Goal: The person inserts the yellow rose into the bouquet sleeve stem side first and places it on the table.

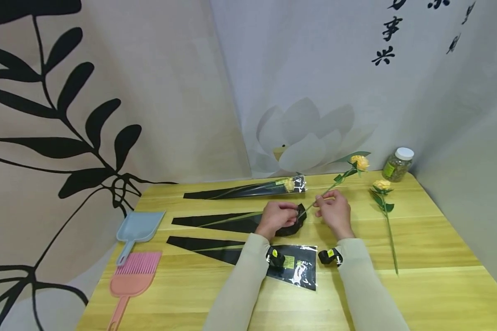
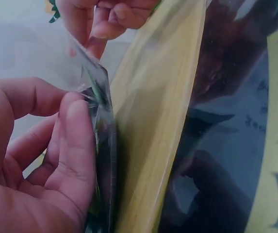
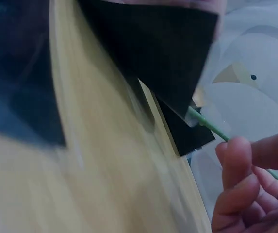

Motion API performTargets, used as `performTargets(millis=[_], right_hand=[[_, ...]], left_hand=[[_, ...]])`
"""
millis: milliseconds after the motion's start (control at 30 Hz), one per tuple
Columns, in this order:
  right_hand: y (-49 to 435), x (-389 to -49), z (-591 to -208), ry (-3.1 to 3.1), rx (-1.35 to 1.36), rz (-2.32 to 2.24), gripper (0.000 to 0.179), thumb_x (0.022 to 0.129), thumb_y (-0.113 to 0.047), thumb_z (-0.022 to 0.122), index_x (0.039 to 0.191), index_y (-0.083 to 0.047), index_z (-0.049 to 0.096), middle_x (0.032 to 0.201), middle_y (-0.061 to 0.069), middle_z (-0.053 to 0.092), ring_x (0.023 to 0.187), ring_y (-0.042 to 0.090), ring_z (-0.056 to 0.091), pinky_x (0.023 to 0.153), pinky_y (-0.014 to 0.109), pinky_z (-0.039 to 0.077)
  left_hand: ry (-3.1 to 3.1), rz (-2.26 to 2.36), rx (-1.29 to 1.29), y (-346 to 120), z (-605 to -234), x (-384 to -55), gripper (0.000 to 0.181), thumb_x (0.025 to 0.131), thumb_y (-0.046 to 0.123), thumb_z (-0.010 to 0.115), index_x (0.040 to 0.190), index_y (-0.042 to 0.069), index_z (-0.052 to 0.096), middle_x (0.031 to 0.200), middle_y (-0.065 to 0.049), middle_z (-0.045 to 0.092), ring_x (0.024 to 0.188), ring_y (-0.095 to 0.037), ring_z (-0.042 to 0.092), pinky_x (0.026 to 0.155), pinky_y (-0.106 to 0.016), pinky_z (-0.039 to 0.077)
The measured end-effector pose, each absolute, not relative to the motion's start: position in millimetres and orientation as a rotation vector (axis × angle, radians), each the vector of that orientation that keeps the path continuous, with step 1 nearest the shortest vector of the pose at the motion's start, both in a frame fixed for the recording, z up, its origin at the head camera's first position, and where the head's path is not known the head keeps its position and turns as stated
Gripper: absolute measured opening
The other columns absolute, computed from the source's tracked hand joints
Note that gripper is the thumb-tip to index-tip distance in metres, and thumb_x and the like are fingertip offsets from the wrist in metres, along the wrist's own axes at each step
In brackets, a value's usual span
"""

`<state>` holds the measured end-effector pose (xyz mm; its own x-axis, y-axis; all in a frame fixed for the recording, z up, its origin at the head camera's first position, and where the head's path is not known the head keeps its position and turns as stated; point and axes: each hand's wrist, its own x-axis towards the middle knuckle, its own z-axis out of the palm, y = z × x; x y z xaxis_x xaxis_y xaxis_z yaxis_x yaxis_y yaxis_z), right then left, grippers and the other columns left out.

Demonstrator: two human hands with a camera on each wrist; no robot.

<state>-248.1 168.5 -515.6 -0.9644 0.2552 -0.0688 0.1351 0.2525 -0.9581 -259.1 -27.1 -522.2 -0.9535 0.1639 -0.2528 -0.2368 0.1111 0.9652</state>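
My left hand pinches the mouth of the middle black flower sleeve, lifting its edge off the table. In the left wrist view, thumb and fingertips grip the clear and black film. My right hand pinches the green stem of a yellow rose, its bloom up and to the right. The stem slants into the sleeve's mouth, where the black film hides its lower end. A pale green strip runs along this sleeve's narrow part.
A sleeve holding a yellow rose lies behind; another black sleeve lies under my left forearm. A loose rose lies at right, near a white-lidded jar. A blue dustpan and pink brush lie left.
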Motion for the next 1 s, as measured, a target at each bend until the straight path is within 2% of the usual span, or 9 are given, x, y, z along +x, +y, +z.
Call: performTargets(millis=[167,400,633,1000], right_hand=[[162,-247,-517,-2.368,-0.386,1.846,0.021,0.105,-0.021,0.067,0.111,-0.004,0.056,0.098,0.015,0.081,0.06,0.018,0.071,0.046,0.027,0.052],[154,-243,-519,-2.37,-0.376,1.868,0.02,0.105,-0.021,0.067,0.11,-0.004,0.057,0.104,0.02,0.08,0.06,0.017,0.07,0.047,0.028,0.053],[150,-244,-524,-2.358,-0.375,1.866,0.019,0.102,-0.019,0.071,0.106,-0.004,0.061,0.105,0.021,0.078,0.06,0.013,0.065,0.047,0.025,0.051],[143,-244,-527,-2.296,-0.389,1.939,0.019,0.099,-0.015,0.073,0.104,-0.003,0.059,0.084,0.004,0.076,0.053,0.011,0.061,0.048,0.021,0.048]], left_hand=[[2.102,1.96,-0.08,-22,-521,-260,0.018,0.092,0.005,0.074,0.107,0.01,0.084,0.086,-0.007,0.078,0.066,-0.008,0.071,0.063,-0.024,0.064],[2.081,2.009,-0.081,-16,-519,-261,0.02,0.095,0.004,0.073,0.112,0.004,0.082,0.094,-0.012,0.079,0.07,-0.009,0.072,0.066,-0.024,0.064],[2.106,2.013,-0.076,-12,-518,-263,0.02,0.095,0.005,0.073,0.113,0.005,0.082,0.089,-0.007,0.078,0.07,-0.008,0.072,0.066,-0.023,0.064],[2.121,2.041,-0.072,-5,-517,-266,0.019,0.096,0.006,0.073,0.112,0.009,0.083,0.094,-0.006,0.08,0.072,-0.008,0.074,0.068,-0.025,0.065]])
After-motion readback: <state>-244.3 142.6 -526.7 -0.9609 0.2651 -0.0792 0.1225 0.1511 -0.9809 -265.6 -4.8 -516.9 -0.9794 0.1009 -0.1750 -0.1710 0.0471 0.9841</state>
